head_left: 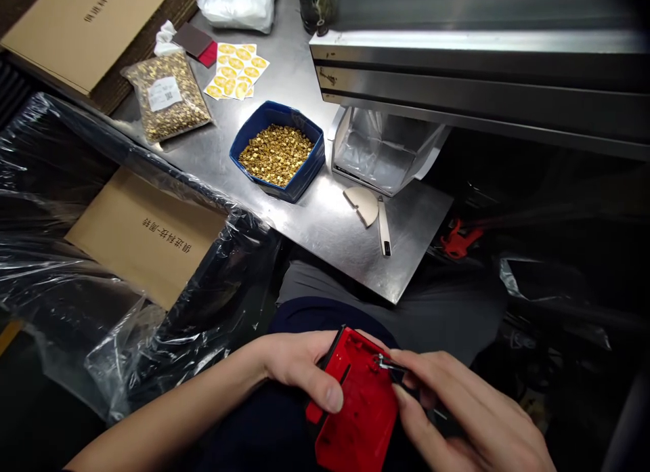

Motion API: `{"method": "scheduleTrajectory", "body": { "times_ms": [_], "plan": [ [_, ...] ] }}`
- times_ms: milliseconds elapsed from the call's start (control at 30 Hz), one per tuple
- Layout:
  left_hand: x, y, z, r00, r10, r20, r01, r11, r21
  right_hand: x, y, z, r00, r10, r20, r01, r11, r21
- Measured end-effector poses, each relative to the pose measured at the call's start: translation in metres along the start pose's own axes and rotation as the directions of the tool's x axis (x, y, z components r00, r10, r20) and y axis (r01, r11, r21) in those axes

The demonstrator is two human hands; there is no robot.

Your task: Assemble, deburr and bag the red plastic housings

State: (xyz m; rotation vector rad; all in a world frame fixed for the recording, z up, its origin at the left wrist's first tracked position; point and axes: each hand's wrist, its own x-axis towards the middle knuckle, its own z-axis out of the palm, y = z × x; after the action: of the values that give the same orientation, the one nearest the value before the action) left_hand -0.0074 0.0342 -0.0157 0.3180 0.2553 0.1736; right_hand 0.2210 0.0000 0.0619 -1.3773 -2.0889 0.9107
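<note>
1. We hold a glossy red plastic shell with a black edge [363,404] over our lap, nearer us than the dark-blue open box [311,173] and to its right; its hollow side faces up, its long axis runs roughly away from us, and the narrower end points toward the blue box's side of the steel tabletop [355,252].
2. Our left hand [299,367] grips the shell's left side, thumb over the edge.
3. Our right hand [470,408] pinches a small silver metal piece [384,363] between thumb and forefinger at the shell's far right edge; we cannot tell what it is.
4. The blue box holds many tiny gold-coloured pieces.
5. Left of the blue box lies a clear plastic bag [187,113], full of similar pieces, with a white label [163,93].
6. Just right of the blue box, a white bin [430,157] has a clear plastic liner [378,160].
</note>
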Motion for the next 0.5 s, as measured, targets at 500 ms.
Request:
{"method": "scheduleTrajectory", "body": {
  "times_ms": [500],
  "plan": [
    [0.001, -0.005, -0.003, 0.999, -0.018, 0.049, 0.015, 0.998, 0.057, 0.006, -0.007, 0.014, 0.996, -0.074, 0.039, 0.081, 0.973, -0.216]
  ]
}}
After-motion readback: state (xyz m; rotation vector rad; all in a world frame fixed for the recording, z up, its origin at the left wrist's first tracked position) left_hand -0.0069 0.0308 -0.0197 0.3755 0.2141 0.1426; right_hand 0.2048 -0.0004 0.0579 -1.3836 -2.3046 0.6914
